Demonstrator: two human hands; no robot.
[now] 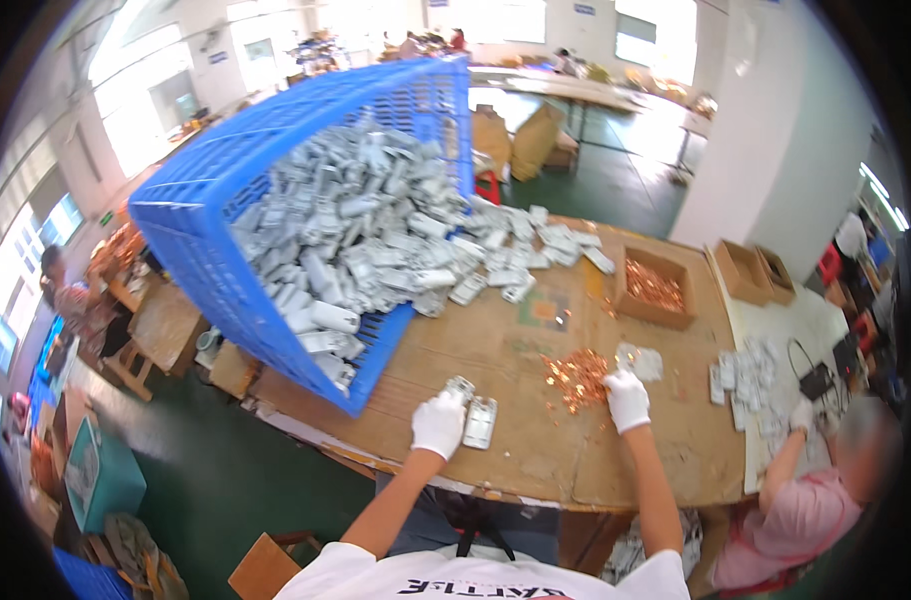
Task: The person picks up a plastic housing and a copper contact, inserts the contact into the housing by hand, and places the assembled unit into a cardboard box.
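Left hand (438, 425) pinches a white housing (461, 386) at the worktop (535, 460), second housing (480, 424) just beside. Right hand (628, 401) at copper pile (575, 382); can't tell if pinching. Crate (207, 245) tipped, probably for easy reach.

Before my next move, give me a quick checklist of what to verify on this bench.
1. Left hand on a white part: ok, held, with its far end showing past the glove.
2. Second white casing close by: ok, lying just right of the left hand.
3. Right hand near the copper pile: ok, at its right edge.
4. Copper piece in the right fingers: cannot tell, too small and blurred.
5. White parts contained in the blue crate: not ok, the crate is tipped and parts spill onto the table.
6. Cardboard box stocked: ok, copper pieces inside.
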